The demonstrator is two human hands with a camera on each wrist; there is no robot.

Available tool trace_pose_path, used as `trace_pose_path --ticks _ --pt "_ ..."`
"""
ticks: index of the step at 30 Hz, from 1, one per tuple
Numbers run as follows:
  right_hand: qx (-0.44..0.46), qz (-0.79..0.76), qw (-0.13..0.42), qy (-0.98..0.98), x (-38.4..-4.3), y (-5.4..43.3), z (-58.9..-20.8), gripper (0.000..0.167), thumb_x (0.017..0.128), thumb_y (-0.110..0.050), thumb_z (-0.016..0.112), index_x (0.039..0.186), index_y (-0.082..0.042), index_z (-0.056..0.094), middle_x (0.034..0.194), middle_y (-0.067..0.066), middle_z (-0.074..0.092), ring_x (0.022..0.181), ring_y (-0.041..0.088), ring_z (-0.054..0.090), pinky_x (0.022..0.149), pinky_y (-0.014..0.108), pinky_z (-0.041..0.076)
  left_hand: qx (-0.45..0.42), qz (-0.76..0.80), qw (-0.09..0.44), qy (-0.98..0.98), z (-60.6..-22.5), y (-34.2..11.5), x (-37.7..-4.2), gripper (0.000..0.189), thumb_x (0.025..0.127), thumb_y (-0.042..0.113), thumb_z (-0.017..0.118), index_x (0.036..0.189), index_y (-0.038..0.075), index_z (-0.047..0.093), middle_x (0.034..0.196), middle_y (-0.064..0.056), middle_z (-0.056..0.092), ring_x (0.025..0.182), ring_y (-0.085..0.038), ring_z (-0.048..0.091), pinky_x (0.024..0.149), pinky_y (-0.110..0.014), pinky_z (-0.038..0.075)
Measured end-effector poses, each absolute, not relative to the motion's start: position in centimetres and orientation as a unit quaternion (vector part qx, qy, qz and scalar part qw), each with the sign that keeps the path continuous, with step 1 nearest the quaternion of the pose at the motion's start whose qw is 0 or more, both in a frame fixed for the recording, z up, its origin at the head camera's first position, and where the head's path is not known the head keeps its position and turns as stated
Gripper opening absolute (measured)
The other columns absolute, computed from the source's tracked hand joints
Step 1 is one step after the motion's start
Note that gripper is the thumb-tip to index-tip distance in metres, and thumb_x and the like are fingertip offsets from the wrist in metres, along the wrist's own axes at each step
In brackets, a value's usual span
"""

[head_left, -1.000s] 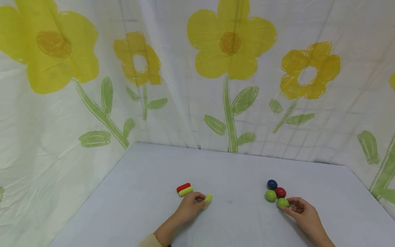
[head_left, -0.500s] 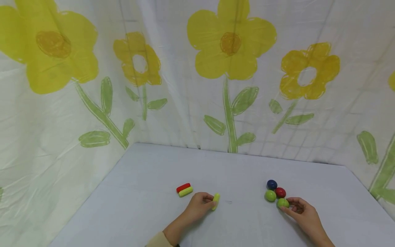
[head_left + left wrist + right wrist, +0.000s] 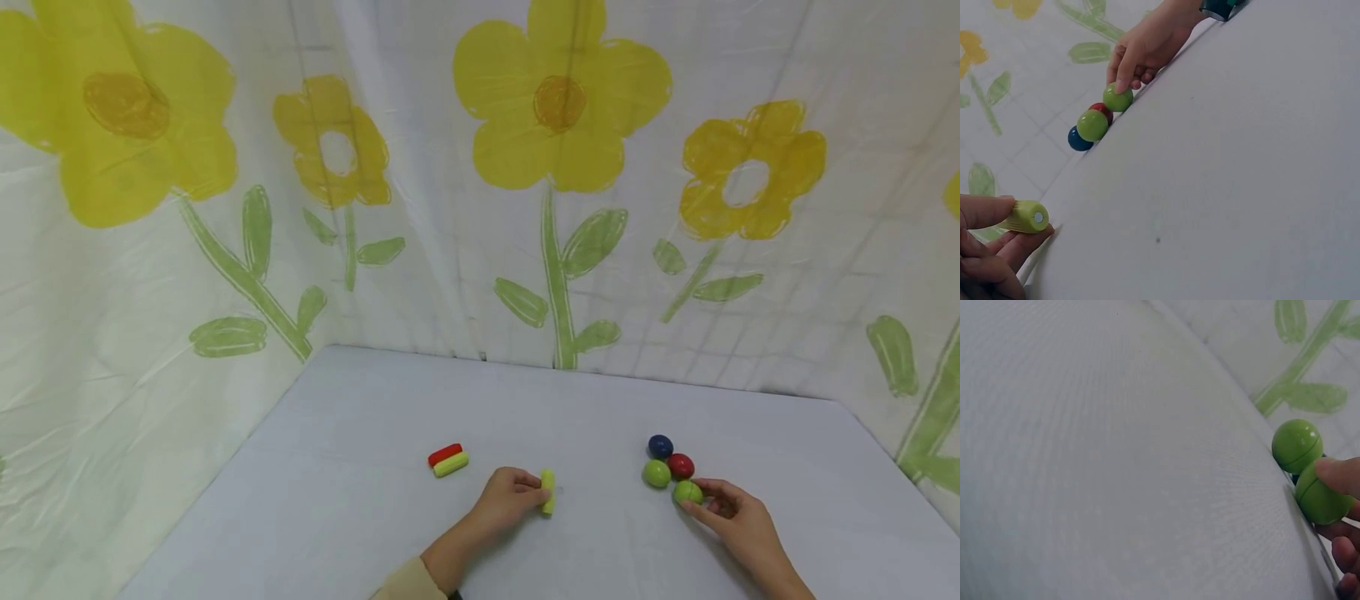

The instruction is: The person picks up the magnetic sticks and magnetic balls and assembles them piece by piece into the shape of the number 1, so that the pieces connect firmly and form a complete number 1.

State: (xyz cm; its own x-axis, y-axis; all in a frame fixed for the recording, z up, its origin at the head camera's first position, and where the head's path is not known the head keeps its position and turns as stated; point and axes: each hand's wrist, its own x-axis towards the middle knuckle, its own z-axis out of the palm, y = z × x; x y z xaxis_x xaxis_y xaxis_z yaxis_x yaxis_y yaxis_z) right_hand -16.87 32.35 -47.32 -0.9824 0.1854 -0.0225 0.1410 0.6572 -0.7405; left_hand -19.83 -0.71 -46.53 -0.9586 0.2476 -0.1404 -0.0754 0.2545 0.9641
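Observation:
My left hand [image 3: 504,502] pinches a short yellow-green ridged cylinder [image 3: 548,500] between thumb and fingers, over the middle of the table. A pale round spot shows on the cylinder's end [image 3: 1030,217] in the left wrist view. At the right, the fingers of my right hand [image 3: 744,523] hold a green egg-shaped piece [image 3: 1317,499] with a seam line. Touching or close to it is a group: a second green egg [image 3: 657,473], a red egg [image 3: 681,466] and a dark blue egg [image 3: 661,447].
Left of my left hand, a red cylinder [image 3: 445,454] and another yellow-green cylinder [image 3: 451,465] lie side by side on the white-covered table [image 3: 360,500]. A pale curtain [image 3: 435,275] printed with yellow flowers hangs behind the table and along its left side.
My left hand has moved right with the yellow-green cylinder, away from the other two cylinders, and the cylinder has turned from slanted to nearly straight. My right hand stays at the green egg.

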Motion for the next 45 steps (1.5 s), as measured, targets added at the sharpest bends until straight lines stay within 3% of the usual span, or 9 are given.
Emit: trace_pose_path --ticks 27,38,45 --pt "-0.086 0.406 0.036 -0.909 -16.7 32.3 -47.3 0.049 0.085 -0.024 0.077 0.119 0.007 0.061 0.094 0.007 0.065 0.076 0.010 0.052 0.064 0.022 0.045 0.050 0.614 0.121 0.778 -46.9 1.0 -19.8 0.015 0.085 0.008 0.073 0.091 -0.003 0.065 0.081 -0.002 0.065 0.074 -0.010 0.058 0.065 -0.024 0.048" --pt "-0.092 0.410 0.008 -0.907 -16.3 31.6 -46.5 0.052 0.084 -0.029 0.078 0.119 0.006 0.061 0.091 0.004 0.063 0.077 0.015 0.050 0.062 0.023 0.044 0.055 0.612 0.124 0.779 -46.9 0.9 -19.6 0.015 0.085 0.008 0.073 0.090 -0.004 0.066 0.078 -0.002 0.065 0.072 -0.009 0.056 0.062 -0.024 0.045" --pt "-0.078 0.410 0.021 -0.908 -15.9 30.8 -45.7 0.049 0.082 -0.026 0.079 0.117 0.004 0.063 0.088 0.003 0.062 0.074 0.013 0.048 0.062 0.023 0.042 0.048 0.604 0.140 0.783 -46.7 0.8 -19.7 0.016 0.086 0.011 0.074 0.092 -0.002 0.066 0.081 -0.002 0.064 0.074 -0.010 0.057 0.064 -0.024 0.046"
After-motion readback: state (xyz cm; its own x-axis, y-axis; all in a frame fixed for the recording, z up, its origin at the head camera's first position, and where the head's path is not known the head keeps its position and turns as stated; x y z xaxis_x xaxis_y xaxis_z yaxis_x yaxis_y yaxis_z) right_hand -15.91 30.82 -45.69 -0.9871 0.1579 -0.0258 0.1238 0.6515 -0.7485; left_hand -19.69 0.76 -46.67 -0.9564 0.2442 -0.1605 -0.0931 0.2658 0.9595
